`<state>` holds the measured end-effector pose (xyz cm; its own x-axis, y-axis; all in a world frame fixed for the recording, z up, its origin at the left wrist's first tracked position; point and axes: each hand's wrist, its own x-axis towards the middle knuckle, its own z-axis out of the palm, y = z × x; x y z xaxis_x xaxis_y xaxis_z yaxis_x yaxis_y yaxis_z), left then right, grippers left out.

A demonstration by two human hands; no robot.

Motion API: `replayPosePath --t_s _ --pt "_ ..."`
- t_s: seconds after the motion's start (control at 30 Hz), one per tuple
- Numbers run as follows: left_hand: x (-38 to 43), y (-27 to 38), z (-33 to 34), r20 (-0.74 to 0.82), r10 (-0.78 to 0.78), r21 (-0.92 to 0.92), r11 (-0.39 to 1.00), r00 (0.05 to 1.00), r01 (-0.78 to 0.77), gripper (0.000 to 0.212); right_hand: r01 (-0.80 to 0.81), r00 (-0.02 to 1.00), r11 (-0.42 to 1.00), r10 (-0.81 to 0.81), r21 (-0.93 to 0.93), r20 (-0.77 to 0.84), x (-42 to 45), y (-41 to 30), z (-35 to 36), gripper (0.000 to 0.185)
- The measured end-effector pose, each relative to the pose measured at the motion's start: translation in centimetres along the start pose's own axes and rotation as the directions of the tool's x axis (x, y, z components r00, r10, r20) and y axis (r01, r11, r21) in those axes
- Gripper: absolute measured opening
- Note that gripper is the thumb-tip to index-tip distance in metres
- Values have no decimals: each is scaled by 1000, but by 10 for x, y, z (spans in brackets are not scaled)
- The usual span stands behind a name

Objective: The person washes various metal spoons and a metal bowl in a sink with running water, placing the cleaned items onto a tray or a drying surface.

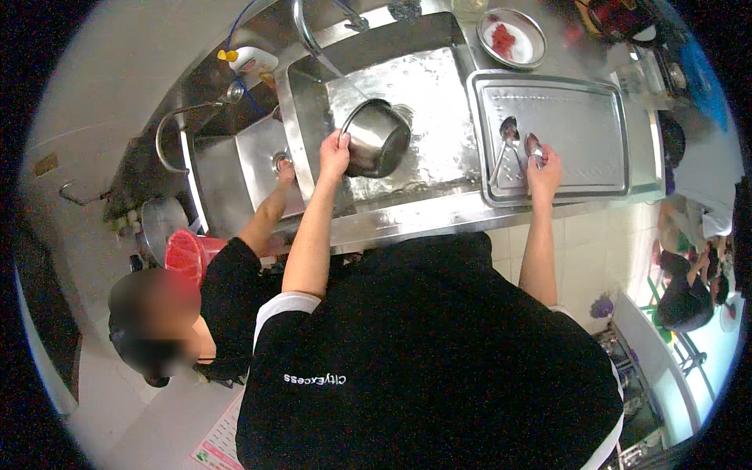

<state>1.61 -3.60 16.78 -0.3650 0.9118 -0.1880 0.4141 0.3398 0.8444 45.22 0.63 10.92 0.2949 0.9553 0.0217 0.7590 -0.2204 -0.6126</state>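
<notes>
My left hand (335, 154) grips the rim of a steel pot (376, 144), which is tilted over the large sink basin (435, 111). A thin stream of water from the faucet (302, 29) runs down to the pot. On the right, my right hand (545, 167) holds a metal spoon (533, 145) by its bowl end, low over a steel tray (581, 123). Another spoon (510, 130) lies on the tray just left of that hand, with a further handle beside it. The inside of the pot is mostly hidden.
A co-worker's hand (286, 170) reaches into the smaller left basin (252, 153). A steel bowl (511, 38) with a red item in white foam stands behind the tray. A white bottle with yellow cap (255, 60) stands behind the basins. A red container (187, 252) is at left.
</notes>
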Motion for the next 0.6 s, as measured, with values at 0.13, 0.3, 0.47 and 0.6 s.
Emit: replayPosePath --t_s 0.13,0.3,0.47,0.6 --pt "24 6 -11 -99 161 94 984 982 -152 15 -39 999 999 39 9 29 6 -2 -2 38" --pt "53 -5 -17 -230 202 80 979 952 -188 18 140 980 989 -131 48 -153 15 -36 -12 26" --pt "78 -22 1 -309 -405 -349 890 861 293 37 192 971 906 -230 378 57 9 -125 28 21" --pt "70 -43 9 -61 -689 -847 418 723 327 50 345 732 752 -590 561 341 -18 -226 93 36"
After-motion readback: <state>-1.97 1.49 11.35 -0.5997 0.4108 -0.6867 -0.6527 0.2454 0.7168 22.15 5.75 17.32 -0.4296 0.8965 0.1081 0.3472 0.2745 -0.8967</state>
